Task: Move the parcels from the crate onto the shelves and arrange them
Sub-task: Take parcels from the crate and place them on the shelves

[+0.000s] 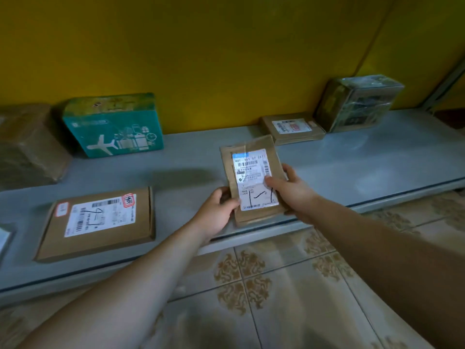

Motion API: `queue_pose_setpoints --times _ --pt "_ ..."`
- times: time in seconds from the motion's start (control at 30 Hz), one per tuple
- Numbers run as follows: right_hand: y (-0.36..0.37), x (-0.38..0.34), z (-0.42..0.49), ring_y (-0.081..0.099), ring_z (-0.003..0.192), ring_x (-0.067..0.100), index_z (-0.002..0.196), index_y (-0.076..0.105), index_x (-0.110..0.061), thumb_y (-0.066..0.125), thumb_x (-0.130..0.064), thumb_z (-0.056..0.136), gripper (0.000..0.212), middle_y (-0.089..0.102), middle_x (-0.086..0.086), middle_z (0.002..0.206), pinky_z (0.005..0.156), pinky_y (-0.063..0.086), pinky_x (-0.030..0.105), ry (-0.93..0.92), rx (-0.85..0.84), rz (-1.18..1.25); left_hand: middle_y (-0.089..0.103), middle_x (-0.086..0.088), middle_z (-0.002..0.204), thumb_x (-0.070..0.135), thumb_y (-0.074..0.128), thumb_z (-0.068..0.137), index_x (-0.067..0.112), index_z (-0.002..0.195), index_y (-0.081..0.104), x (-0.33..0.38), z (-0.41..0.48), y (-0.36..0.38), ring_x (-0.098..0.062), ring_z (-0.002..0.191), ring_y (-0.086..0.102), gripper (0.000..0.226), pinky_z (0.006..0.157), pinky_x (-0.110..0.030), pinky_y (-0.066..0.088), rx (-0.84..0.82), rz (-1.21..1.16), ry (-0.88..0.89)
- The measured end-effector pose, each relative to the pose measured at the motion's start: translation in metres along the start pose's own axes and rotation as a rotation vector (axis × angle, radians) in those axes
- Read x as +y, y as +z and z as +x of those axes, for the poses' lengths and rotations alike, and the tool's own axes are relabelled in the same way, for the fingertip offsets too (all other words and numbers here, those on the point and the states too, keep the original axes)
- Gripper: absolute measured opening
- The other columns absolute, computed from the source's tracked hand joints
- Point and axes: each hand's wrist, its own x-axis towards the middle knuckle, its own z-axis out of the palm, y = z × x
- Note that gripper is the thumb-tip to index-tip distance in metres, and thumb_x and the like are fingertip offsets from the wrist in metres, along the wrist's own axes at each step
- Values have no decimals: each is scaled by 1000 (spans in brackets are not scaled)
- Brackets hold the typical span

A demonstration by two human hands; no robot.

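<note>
Gripping a small brown parcel (254, 182) by its sides, left hand (216, 212) and right hand (289, 188) hold it above the shelf (352, 170) front edge (bare shelf to its right).

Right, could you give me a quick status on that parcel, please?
Left hand and right hand both grip the small brown paper parcel with white label. Parcel at front edge of grey shelf. Flat cardboard box apart, to its left.

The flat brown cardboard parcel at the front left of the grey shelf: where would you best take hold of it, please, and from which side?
Probably by its left and right edges, coming from the front. The flat brown cardboard parcel lies flat on the grey shelf, its near edge close to the shelf's front lip, with bare shelf on both sides.
</note>
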Motion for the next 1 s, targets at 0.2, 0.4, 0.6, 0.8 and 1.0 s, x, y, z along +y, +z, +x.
queue_pose_setpoints --times 0.2,0.4,0.6,0.8,1.0 --pt "-99 18 31 71 88 24 147 27 -44 58 -40 96 60 72 -3 102 83 59 45 -32 91 60 49 5 144 41 42 101 22 144 40 25 36 88 -13 132 44 47 112 -32 30 -61 191 103" --pt "-158 59 68 65 86 19 143 33 -23 52 -34 100 49 67 6 122 71 53 32 -1 274 99 -2 2 164 68 29 93 30 155 13 -1 76 128 -25 150 -3 74 117 -58 3 18 1149 12" --pt "-187 71 83 24 147 26 157 19 -29 64 -42 89 83 18 4 161 121 21 42 -207 279 -271 -19 4 161 74 17 90 36 154 -6 -30 82 135 -24 147 -21 78 114 -61 -10 95 1368 3" --pt "-202 70 93 10 152 18 152 34 -37 42 -65 90 69 20 -2 164 122 1 41 -530 -49 -948 -18 5 161 77 16 87 38 153 -5 -36 85 134 -22 148 -20 79 115 -60 -9 141 1391 23" --pt "-161 62 105 2 153 26 156 24 -27 26 -67 95 73 12 5 166 121 -4 50 -335 179 -930 -19 6 161 76 15 88 38 153 -5 -34 83 134 -21 148 -20 78 116 -59 -9 148 1386 28"
